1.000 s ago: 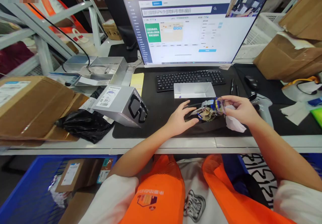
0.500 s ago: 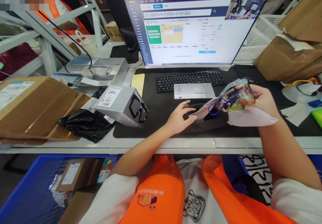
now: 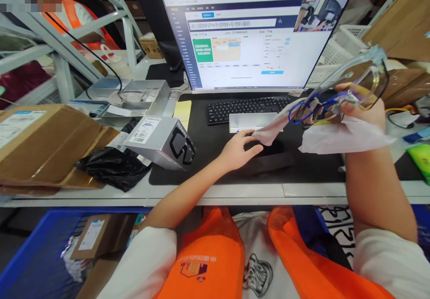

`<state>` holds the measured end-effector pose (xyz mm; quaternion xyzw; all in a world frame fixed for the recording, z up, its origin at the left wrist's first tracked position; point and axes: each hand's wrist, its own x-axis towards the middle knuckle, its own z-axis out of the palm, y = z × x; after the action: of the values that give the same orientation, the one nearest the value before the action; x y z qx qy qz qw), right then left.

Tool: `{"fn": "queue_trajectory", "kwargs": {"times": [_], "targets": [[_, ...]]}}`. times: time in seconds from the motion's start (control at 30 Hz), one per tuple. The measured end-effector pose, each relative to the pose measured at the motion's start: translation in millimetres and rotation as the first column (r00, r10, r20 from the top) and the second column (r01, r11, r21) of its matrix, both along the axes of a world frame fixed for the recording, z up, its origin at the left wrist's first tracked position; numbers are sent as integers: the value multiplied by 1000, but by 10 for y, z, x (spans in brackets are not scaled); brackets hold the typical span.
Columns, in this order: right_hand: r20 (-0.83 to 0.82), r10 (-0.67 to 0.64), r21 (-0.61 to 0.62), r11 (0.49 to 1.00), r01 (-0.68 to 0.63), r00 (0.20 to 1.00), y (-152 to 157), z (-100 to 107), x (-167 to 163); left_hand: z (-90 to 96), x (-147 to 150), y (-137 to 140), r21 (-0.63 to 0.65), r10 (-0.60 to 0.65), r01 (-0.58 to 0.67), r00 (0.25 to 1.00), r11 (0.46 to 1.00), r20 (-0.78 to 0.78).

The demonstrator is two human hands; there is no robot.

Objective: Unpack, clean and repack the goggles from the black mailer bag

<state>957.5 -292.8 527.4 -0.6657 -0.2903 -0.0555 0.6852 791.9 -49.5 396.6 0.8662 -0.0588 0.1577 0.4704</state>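
Observation:
My right hand (image 3: 371, 106) is closed on a pair of clear safety glasses (image 3: 347, 66), raised above the desk mat in front of the monitor's right side. A blue loop of cord (image 3: 291, 112) and a thin white wrapping sheet (image 3: 347, 137) hang from the same grip. Another strip of the wrapping reaches down toward my left hand (image 3: 239, 151), whose fingers are apart. That hand rests by an open silver box (image 3: 243, 119) and a dark box part on the mat; whether it touches the strip I cannot tell.
A silver carton (image 3: 157, 142) with a goggle picture stands left on the black mat (image 3: 208, 155). Behind are a keyboard (image 3: 245, 108) and a monitor (image 3: 235, 44). Brown cartons (image 3: 50, 142) and a black plastic bag (image 3: 112, 167) crowd the left. Another person's orange vest (image 3: 72, 14) shows far left.
My right hand has lifted the glasses and wrapping up and to the right, and the glasses now show more fully. My left hand has barely moved.

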Motion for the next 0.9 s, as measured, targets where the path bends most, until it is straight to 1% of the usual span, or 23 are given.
{"fn": "queue_trajectory", "kwargs": {"times": [0.07, 0.17, 0.23, 0.3, 0.33, 0.4, 0.47, 0.5, 0.53, 0.57, 0.63, 0.67, 0.73, 0.83, 0.9], "targets": [[43, 1, 60, 998, -3, 999, 27, -4, 38, 66, 35, -63, 9, -16, 16, 999, 1000, 27], [72, -47, 130, 991, 37, 996, 7, -50, 86, 112, 14, -183, 109, -46, 40, 997, 993, 57], [73, -98, 142, 986, 86, 993, -54, -115, 122, 82, -29, -243, 189, -72, 58, 995, 980, 65], [64, -137, 144, 981, 127, 988, -133, -209, 172, 16, -67, -272, 230, -109, 94, 993, 969, 55], [44, -150, 149, 979, 142, 988, -172, -266, 203, -19, -81, -274, 226, -126, 113, 991, 968, 44], [-25, -166, 171, 971, 168, 986, -237, -391, 275, -64, -105, -261, 167, -151, 145, 988, 975, 29], [-102, -176, 190, 963, 192, 979, -281, -512, 343, -47, -140, -231, 70, -185, 182, 982, 981, 35], [-130, -182, 191, 960, 204, 975, -297, -564, 371, -13, -166, -213, 35, -220, 218, 975, 975, 34], [-148, -189, 190, 958, 215, 971, -309, -607, 393, 33, -198, -194, 25, -267, 267, 963, 963, 16], [-160, -194, 188, 957, 223, 968, -320, -642, 410, 86, -233, -173, 41, -321, 322, 947, 946, -22], [-181, -203, 194, 952, 237, 962, -340, -689, 432, 180, -298, -126, 112, -407, 425, 901, 898, -152], [-188, -207, 198, 949, 244, 960, -350, -704, 441, 210, -320, -98, 142, -417, 452, 882, 881, -220], [-201, -221, 211, 942, 263, 954, -368, -728, 460, 222, -332, -32, 173, -377, 442, 873, 880, -311], [-218, -243, 227, 929, 291, 945, -385, -767, 503, 163, -298, 69, 174, -292, 361, 899, 916, -328], [-227, -246, 242, 923, 299, 942, -391, -799, 539, 124, -280, 105, 172, -270, 332, 913, 928, -305]]}}
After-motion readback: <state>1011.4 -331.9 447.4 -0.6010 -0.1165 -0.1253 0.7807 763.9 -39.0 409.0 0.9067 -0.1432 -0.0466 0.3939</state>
